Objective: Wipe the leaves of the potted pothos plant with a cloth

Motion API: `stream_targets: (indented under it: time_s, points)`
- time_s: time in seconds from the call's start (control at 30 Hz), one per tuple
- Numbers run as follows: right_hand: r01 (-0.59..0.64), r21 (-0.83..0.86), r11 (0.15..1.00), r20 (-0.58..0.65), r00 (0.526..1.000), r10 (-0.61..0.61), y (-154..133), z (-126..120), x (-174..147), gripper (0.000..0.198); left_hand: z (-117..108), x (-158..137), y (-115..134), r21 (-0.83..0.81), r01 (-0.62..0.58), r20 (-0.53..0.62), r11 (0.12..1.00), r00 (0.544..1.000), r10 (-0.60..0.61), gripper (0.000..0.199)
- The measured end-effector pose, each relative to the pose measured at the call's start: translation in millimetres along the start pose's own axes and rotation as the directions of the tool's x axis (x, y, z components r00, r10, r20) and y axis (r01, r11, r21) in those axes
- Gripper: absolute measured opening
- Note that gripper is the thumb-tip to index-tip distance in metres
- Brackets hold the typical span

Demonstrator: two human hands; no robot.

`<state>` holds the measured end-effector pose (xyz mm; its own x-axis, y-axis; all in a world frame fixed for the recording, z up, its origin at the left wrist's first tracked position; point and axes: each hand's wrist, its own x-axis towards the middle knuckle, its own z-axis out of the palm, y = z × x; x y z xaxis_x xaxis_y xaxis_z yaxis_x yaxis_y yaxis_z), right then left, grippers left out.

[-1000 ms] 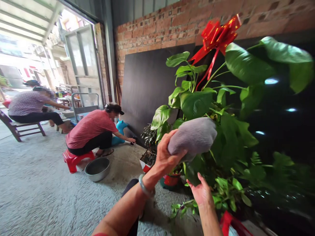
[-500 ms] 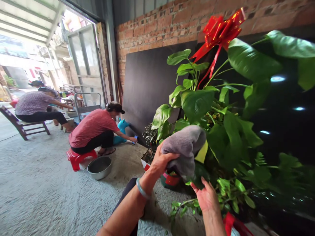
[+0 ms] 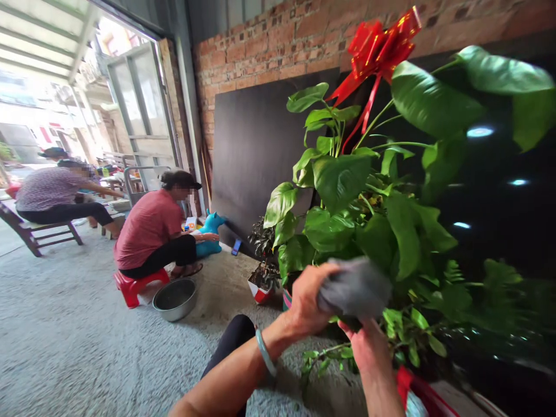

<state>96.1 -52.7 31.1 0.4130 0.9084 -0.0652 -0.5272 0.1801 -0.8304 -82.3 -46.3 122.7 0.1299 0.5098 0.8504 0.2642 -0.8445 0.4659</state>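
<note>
My left hand (image 3: 310, 295), a pale green bangle on its wrist, is closed round a bunched grey cloth (image 3: 356, 286), which is blurred. Palm up just below the cloth, my right hand (image 3: 369, 344) holds a dark green leaf (image 3: 351, 322) from underneath; the cloth covers part of its fingers. Both hands are at the lower front of a large broad-leaved potted plant (image 3: 343, 179). A red ribbon bow (image 3: 382, 49) tops this plant. Its pot (image 3: 287, 299) is mostly hidden behind my left hand.
A smaller dark-leaved plant stands in a white and red pot (image 3: 262, 286). To the left, a person in a red shirt (image 3: 150, 229) sits on a red stool (image 3: 132, 286) beside a metal basin (image 3: 175, 299). A phone (image 3: 236, 247) leans near a blue animal figure (image 3: 211, 234).
My left hand has brought the cloth down and right, over my right hand and the leaf. The person in red has drawn an arm back from the phone. The view has shifted slightly.
</note>
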Motion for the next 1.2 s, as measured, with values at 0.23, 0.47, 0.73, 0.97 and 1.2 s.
stream_targets:
  time_s: [0.23,0.47,0.73,0.97,1.2]
  points:
    - [-0.084,0.051,0.995,-0.096,0.991,0.088,0.7,13.7,-4.1,0.046,-5.7,26.6,-20.5,0.156,0.064,0.045,0.986,0.996,-0.072,0.065]
    - [-0.111,0.048,0.993,-0.137,0.984,0.117,6.9,9.2,-3.6,0.042,-13.0,28.8,8.8,-0.080,0.098,0.138,0.992,0.987,-0.087,0.061]
    - [-0.141,0.086,0.986,-0.119,0.981,0.151,7.6,16.8,-9.3,0.042,39.4,102.1,2.6,0.103,-0.085,0.196,0.991,0.979,0.064,0.065]
    - [-0.187,0.127,0.974,-0.129,0.971,0.203,5.9,8.7,-12.2,0.049,20.2,48.1,-2.4,0.004,-0.020,0.408,1.000,0.913,0.017,0.062]
    - [-0.224,0.139,0.965,-0.108,0.965,0.239,9.2,7.6,-11.3,0.038,-16.1,84.9,-13.2,0.006,0.169,-0.244,0.986,0.956,-0.163,0.061]
